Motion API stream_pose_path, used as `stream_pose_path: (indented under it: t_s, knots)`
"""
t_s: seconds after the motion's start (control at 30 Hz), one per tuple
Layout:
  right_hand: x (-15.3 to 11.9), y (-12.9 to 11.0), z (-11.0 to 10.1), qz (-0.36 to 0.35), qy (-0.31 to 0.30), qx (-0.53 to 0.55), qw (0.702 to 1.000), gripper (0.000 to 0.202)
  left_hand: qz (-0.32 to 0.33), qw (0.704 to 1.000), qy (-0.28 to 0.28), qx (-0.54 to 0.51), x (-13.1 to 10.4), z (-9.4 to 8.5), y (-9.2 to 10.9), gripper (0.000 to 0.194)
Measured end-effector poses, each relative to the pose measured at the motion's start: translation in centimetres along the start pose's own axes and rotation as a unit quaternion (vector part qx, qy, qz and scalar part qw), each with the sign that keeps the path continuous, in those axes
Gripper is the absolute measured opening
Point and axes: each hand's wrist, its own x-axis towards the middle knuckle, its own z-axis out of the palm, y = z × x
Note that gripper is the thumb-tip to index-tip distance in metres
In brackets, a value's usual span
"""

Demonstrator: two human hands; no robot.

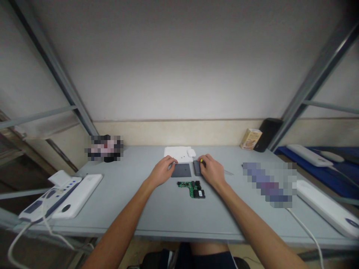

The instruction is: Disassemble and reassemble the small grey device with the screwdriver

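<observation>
My left hand [163,170] has its fingers bent together at the left edge of a dark flat panel [181,170]; whether it grips the panel is hard to tell. Closed round a tool with a yellow end [201,160], my right hand [211,169] rests beside a small dark block [196,168]. A thin shaft [229,172] sticks out to the right of that hand. Nearer to me lies a green circuit board [192,188] with black parts. Behind the panel are a white sheet [175,153] with small dark specks and a small white case [191,152].
On the left are a power strip [50,198] and a long white device [80,198] with cables. A small box [251,139] and a black case [267,134] stand at the back right. Another white device [327,207] lies at the right edge, beside a blurred object.
</observation>
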Motion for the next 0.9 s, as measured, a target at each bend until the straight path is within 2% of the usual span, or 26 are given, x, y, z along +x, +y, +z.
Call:
stream_pose_path:
  t_s: [0.4,0.9]
  knots:
    - [0.1,0.52,0.21,-0.025,0.008,0.023,0.999,0.019,-0.007,1.0,0.002,0.016,-0.05,-0.24,-0.4,0.024]
    - [0.05,0.33,0.05,-0.019,0.007,0.016,1.0,0.019,-0.009,1.0,-0.005,0.003,-0.07,-0.27,-0.69,0.022]
